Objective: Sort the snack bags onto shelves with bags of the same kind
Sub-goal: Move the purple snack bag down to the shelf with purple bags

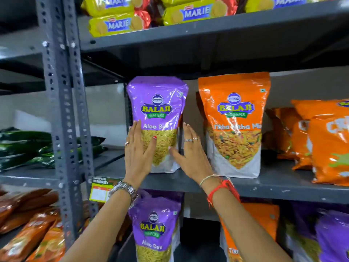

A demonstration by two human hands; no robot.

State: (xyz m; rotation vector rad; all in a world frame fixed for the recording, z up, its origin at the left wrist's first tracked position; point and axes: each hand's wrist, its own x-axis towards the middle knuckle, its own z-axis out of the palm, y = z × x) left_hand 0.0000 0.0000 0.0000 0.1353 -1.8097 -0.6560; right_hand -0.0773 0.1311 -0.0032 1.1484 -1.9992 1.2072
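A purple Aloo Sev bag stands upright at the left end of the grey middle shelf. My left hand lies flat on its front left side, thumb across the clear window. My right hand presses its right edge, fingers spread, thumb on the bag's lower front. An orange Tikha Mitha Mix bag stands upright just to the right, apart from my hand. On the shelf below stand another purple Aloo Sev bag and an orange bag partly hidden behind my right arm.
Orange crinkled snack bags fill the right of the middle shelf. Yellow Marie biscuit packs lie on the top shelf. Green bags and orange-brown bags sit on the left rack, behind a perforated steel upright.
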